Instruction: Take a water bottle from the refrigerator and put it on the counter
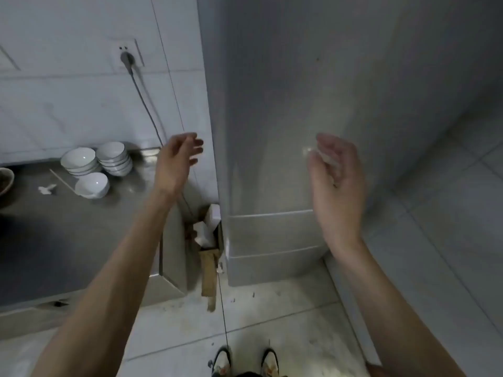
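A tall grey refrigerator (285, 104) stands straight ahead with its doors closed; no water bottle shows. My left hand (177, 161) is raised near the fridge's left edge, fingers apart and curved, holding nothing. My right hand (334, 175) is raised in front of the fridge door, fingers loosely bent and apart, also holding nothing. Neither hand touches the door. The steel counter (81, 240) lies to the left of the fridge.
White bowls (95, 164) in two stacks and a single one sit at the back of the counter, with a chopstick (61, 179) beside them. A plug and cable (144, 102) hang from a wall socket. Cardboard and wood scraps (208, 240) fill the gap between counter and fridge.
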Demonstrator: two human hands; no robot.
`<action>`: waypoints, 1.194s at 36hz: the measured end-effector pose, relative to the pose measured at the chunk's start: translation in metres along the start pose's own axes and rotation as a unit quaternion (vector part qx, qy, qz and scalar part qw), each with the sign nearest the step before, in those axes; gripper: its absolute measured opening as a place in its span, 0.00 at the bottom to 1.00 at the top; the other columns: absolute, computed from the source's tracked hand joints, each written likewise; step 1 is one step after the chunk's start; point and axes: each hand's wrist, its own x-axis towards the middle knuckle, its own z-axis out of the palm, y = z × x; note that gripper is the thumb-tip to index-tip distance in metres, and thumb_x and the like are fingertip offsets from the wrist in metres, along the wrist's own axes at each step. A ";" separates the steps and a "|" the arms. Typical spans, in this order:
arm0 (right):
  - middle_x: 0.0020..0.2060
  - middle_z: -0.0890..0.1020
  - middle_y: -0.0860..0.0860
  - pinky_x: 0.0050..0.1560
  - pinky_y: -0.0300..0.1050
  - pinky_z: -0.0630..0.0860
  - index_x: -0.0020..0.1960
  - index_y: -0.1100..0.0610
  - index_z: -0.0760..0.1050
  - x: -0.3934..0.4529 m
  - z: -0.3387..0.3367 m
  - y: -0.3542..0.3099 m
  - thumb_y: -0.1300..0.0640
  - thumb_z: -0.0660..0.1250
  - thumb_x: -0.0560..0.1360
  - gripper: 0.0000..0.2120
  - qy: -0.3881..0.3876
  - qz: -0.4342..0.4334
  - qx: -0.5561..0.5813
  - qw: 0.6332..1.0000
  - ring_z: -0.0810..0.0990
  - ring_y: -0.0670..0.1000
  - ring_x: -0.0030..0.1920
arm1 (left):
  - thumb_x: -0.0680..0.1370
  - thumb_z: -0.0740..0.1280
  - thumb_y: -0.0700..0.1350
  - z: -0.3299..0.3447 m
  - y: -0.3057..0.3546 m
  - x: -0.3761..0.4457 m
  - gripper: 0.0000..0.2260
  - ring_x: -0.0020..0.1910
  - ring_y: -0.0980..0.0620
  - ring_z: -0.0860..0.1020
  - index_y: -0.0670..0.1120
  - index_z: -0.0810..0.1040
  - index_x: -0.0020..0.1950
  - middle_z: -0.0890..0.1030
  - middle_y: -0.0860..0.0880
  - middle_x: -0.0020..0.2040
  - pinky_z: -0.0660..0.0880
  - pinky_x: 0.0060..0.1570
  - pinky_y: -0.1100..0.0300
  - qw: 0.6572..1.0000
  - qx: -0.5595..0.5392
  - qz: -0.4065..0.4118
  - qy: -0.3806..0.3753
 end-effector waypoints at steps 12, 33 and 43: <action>0.78 0.63 0.60 0.76 0.57 0.63 0.77 0.56 0.62 0.075 0.136 -0.115 0.37 0.74 0.67 0.46 0.187 -0.230 -0.178 0.938 0.61 0.61 0.79 | 0.86 0.61 0.50 0.019 0.116 0.066 0.18 0.61 0.62 0.82 0.47 0.73 0.75 0.82 0.49 0.67 0.80 0.62 0.61 0.981 0.001 0.171 -0.089; 0.80 0.56 0.67 0.77 0.67 0.56 0.80 0.56 0.52 0.076 0.173 -0.112 0.50 0.75 0.65 0.51 0.205 -0.197 -0.322 0.903 0.54 0.70 0.81 | 0.84 0.66 0.45 0.021 0.104 0.056 0.23 0.69 0.49 0.78 0.47 0.66 0.79 0.79 0.48 0.70 0.74 0.72 0.47 0.985 -0.010 0.126 -0.116; 0.80 0.53 0.65 0.79 0.66 0.56 0.80 0.55 0.51 -0.010 0.039 -0.110 0.48 0.74 0.65 0.51 0.182 -0.266 -0.230 0.919 0.52 0.64 0.82 | 0.83 0.65 0.45 0.066 0.114 0.027 0.28 0.78 0.50 0.69 0.47 0.61 0.82 0.69 0.49 0.79 0.70 0.76 0.46 0.979 0.016 0.200 0.024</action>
